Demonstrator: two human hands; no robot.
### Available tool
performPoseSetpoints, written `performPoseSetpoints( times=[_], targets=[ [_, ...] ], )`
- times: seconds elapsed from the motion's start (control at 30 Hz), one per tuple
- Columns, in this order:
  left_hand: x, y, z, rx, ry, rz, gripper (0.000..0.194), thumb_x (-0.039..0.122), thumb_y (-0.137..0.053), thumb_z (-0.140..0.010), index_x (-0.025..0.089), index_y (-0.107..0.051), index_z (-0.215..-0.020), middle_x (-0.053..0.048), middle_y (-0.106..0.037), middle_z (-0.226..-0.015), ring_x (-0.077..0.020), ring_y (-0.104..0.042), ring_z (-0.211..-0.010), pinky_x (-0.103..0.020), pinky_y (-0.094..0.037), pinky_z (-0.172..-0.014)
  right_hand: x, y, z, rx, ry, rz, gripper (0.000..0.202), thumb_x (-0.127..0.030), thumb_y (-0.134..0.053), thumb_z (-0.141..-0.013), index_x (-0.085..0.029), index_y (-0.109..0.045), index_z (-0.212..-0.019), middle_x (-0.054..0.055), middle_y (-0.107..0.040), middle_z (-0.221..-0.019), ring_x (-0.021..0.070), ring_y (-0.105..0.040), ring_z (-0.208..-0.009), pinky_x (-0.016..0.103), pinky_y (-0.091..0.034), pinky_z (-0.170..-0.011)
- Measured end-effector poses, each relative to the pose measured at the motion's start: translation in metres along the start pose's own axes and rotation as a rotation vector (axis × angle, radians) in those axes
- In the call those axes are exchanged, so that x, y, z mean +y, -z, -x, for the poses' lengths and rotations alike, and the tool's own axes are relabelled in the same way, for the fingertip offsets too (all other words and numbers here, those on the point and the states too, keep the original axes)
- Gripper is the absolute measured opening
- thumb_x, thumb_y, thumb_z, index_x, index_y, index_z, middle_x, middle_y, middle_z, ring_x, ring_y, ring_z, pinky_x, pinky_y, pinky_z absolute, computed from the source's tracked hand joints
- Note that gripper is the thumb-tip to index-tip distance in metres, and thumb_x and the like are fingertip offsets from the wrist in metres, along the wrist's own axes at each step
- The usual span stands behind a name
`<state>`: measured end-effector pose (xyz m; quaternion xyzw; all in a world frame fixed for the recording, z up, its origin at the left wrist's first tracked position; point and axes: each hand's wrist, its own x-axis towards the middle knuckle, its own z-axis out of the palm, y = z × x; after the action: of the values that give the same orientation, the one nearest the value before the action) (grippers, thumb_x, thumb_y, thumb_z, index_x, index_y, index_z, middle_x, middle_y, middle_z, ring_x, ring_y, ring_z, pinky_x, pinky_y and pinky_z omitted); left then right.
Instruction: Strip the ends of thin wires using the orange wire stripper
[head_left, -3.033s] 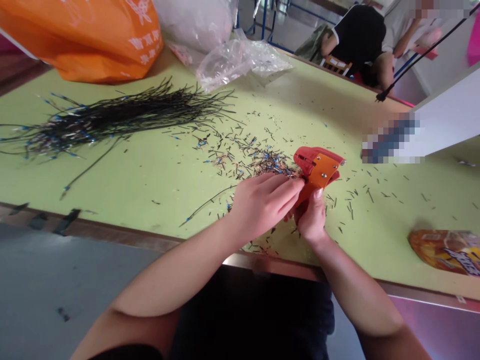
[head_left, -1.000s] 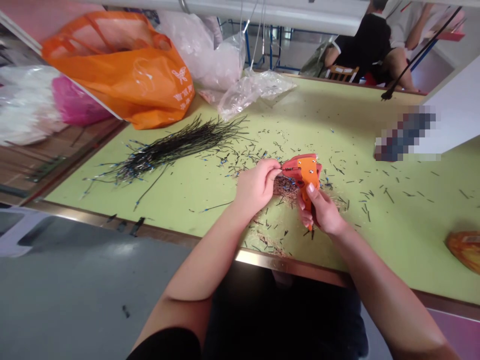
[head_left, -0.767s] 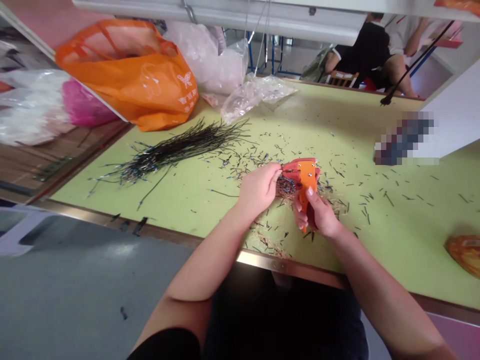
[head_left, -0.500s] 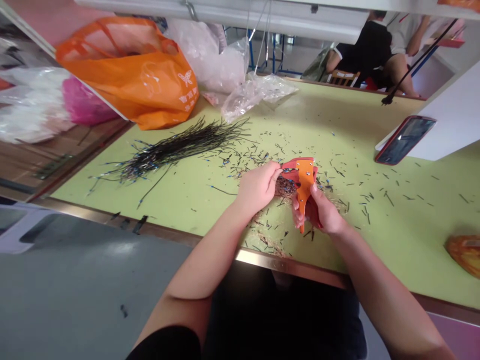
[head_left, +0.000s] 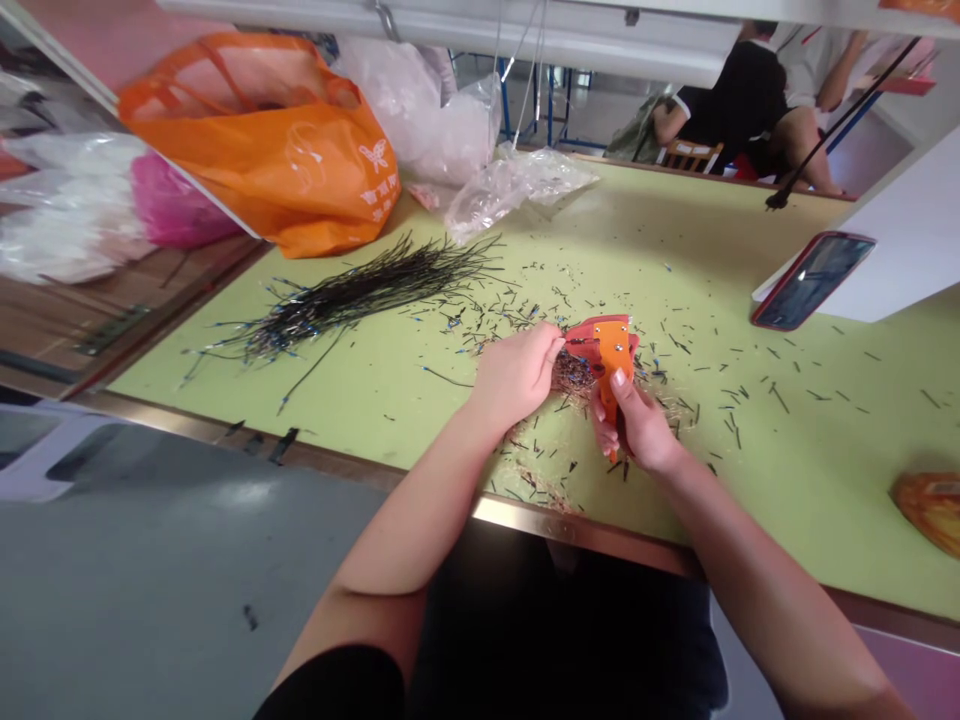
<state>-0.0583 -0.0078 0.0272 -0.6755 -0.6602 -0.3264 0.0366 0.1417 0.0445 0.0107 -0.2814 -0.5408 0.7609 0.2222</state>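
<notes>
Squeezing the orange tool (head_left: 611, 343) tighter than before, my right hand (head_left: 643, 425) likely clamps the wire (head_left: 448, 379) my left hand (head_left: 514, 376) pinches.

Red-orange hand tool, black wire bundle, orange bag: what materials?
Hand tool: painted metal or plastic, smooth; shiny fasteners on its side.
Wire bundle: probably plastic-insulated wire, dark and dull; thin, bending strands.
Orange bag: thin plastic or nonwoven fabric, soft sheen; creased, flexible walls.

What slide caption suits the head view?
Right hand grips orange tool; left hand holds black wire at the tool's red nose.
</notes>
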Motion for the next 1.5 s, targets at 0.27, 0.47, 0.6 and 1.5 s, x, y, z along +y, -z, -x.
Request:
performPoseSetpoints(
  times=[0.27, 0.47, 0.6, 1.5],
  targets=[
    [0.002, -0.006, 0.0, 0.034, 0.059, 0.052, 0.039, 0.041, -0.029, -0.114, 0.022, -0.059, -0.098, -0.004, -0.068, -0.077, -0.0202, -0.062, -0.069, -0.032, -0.037, -0.064, 0.008, -0.012, 0.0, -0.012, 0.03, -0.096, 0.069, -0.088, -0.064, -0.085, -0.024, -0.05, -0.063, -0.008, -0.039, -0.043, 0.0089, -0.034, -0.034, 0.024, -0.035, -0.036],
    [0.002, -0.013, 0.001, -0.002, 0.126, 0.228, 0.038, 0.044, -0.029, -0.114, 0.023, -0.059, -0.103, -0.001, -0.065, -0.073, -0.0186, -0.06, -0.063, -0.031, -0.041, -0.065, 0.001, -0.012, 0.0, -0.104, 0.014, -0.247, 0.071, -0.091, -0.058, -0.086, -0.023, -0.056, -0.066, -0.007, -0.04, -0.046, 0.0093, -0.035, -0.035, 0.025, -0.038, -0.036],
    [0.001, -0.011, 0.001, -0.023, 0.132, 0.191, 0.038, 0.044, -0.029, -0.114, 0.023, -0.06, -0.105, -0.001, -0.067, -0.074, -0.0193, -0.061, -0.065, -0.032, -0.042, -0.065, -0.003, -0.007, -0.001, -0.14, 0.012, -0.244, 0.074, -0.093, -0.053, -0.087, -0.021, -0.065, -0.073, -0.002, -0.051, -0.053, 0.0129, -0.047, -0.041, 0.028, -0.048, -0.041],
    [0.005, -0.005, 0.0, -0.018, 0.131, 0.196, 0.032, 0.041, -0.035, -0.112, 0.024, -0.058, -0.099, 0.0, -0.058, -0.069, -0.0194, -0.053, -0.061, -0.033, -0.032, -0.062, 0.002, -0.015, -0.001, 0.006, 0.063, -0.073, 0.08, -0.102, -0.038, -0.083, -0.026, -0.052, -0.062, -0.006, -0.034, -0.043, 0.0104, -0.028, -0.033, 0.028, -0.029, -0.033]
  ],
)
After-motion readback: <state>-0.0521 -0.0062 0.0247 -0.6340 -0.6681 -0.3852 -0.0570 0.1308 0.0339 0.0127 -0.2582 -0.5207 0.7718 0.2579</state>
